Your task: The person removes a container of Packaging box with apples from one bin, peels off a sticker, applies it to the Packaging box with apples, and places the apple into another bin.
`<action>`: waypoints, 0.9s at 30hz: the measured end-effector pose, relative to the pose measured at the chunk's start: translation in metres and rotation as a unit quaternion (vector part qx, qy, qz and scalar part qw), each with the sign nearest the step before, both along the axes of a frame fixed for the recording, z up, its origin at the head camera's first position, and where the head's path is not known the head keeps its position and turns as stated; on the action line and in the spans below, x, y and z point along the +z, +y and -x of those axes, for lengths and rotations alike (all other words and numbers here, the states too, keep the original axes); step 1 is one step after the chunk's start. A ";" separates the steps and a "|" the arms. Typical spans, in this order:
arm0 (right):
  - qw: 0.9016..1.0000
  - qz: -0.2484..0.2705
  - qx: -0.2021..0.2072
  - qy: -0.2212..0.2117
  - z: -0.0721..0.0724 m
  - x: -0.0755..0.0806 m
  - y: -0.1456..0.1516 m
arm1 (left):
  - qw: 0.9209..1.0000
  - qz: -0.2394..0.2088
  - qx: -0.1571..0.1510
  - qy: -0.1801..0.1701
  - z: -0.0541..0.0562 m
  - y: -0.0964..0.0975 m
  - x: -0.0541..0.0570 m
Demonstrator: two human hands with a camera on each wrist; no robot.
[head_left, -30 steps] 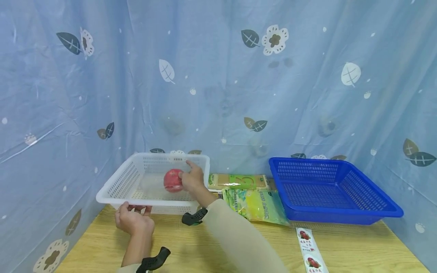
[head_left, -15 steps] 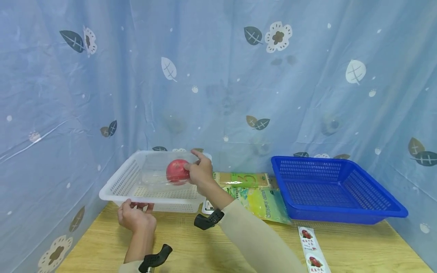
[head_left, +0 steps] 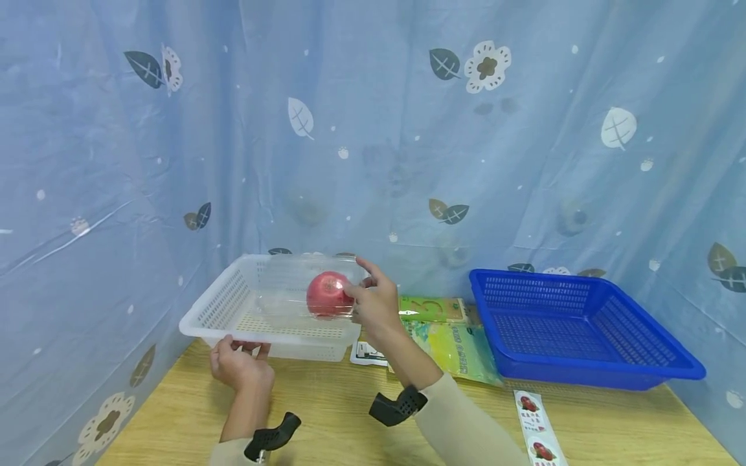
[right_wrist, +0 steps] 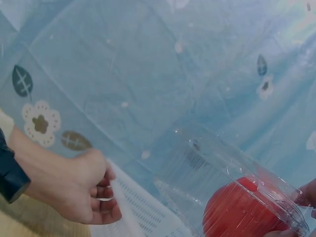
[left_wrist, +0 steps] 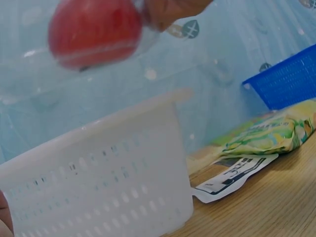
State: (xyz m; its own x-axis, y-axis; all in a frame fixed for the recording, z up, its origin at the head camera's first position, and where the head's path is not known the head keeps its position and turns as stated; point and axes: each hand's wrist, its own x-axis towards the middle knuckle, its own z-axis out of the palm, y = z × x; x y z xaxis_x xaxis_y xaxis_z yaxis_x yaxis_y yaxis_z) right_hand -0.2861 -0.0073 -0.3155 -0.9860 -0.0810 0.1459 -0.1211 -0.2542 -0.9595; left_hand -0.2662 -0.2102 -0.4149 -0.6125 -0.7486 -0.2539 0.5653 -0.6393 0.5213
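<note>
My right hand (head_left: pixel 375 301) grips the right end of a clear plastic box (head_left: pixel 285 291), thumb in front and index finger at its top edge. Inside that box is a red round fruit (head_left: pixel 327 294); the right wrist view shows the same fruit (right_wrist: pixel 237 210) through shiny clear plastic. The box hangs over a white plastic basket (head_left: pixel 215 330) with slotted walls, overlapping its back wall in the head view. My left hand (head_left: pixel 243 369) holds the basket's front rim with curled fingers. At the left wrist view's edge only part of this hand shows.
A blue basket (head_left: pixel 588 375) stands on the wooden table (head_left: pixel 326 414) at the right. Between the baskets lie a yellow-green packet (head_left: pixel 454 349), a green-and-tan package (head_left: pixel 431 309) and a white printed card (head_left: pixel 366 353). A strip of fruit stickers (head_left: pixel 536 427) lies near the front.
My right hand has lifted the clear box with the red fruit up out of the white basket and moved it rightward. My left hand keeps its hold on the basket rim.
</note>
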 end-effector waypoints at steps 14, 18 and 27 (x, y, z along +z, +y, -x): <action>1.000 0.025 -0.010 -0.015 -0.032 -0.005 0.076 | 1.000 -0.014 -0.007 0.008 0.000 -0.001 0.002; 1.000 0.018 -0.011 -0.018 -0.041 -0.009 0.093 | 1.000 -0.017 -0.001 0.002 0.000 -0.001 0.001; 0.999 -0.020 -0.026 -0.040 -0.057 -0.024 0.131 | 1.000 -0.016 -0.002 0.000 0.002 0.000 0.000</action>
State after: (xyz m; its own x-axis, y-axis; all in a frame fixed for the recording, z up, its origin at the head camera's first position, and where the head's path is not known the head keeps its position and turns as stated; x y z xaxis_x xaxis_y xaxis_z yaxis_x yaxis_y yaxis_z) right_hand -0.2290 0.1234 -0.3395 -0.9974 -0.0333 0.0646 -0.0562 -0.2101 -0.9761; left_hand -0.2678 -0.2098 -0.4151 -0.6150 -0.7376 -0.2787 0.5627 -0.6581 0.5002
